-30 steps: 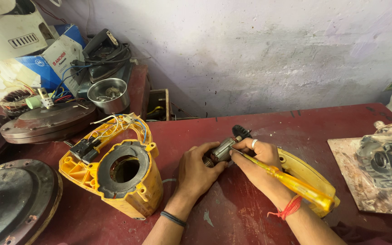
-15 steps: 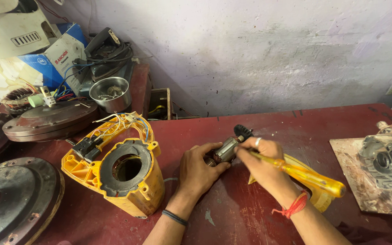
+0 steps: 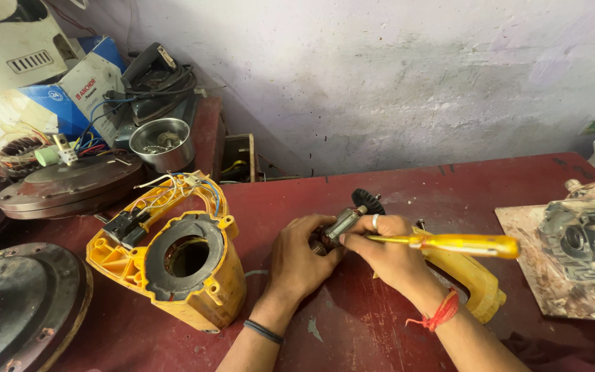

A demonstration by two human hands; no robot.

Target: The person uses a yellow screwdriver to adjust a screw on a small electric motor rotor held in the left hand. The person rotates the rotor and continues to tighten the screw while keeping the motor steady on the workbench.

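My left hand (image 3: 302,256) grips the lower end of a small motor armature (image 3: 344,222), which has a black fan wheel (image 3: 368,201) at its far end. My right hand (image 3: 387,256) holds a yellow-handled screwdriver (image 3: 464,244), its handle pointing right and its tip laid against the armature between my hands. Under my right wrist lies a yellow plastic handle shell (image 3: 468,282). To the left stands a yellow motor housing (image 3: 173,262) with a round opening, a black switch and loose coloured wires on top.
The red workbench (image 3: 352,324) ends at a grey wall. Round metal fan motor covers (image 3: 22,303) lie at the left, with a steel bowl (image 3: 163,143), boxes and cables behind. A dusty grey machine part (image 3: 587,241) rests on a board at the right.
My right hand has swung the screwdriver handle up and out to the right, nearer to level. My left hand has stayed on the armature. The view has shifted slightly.
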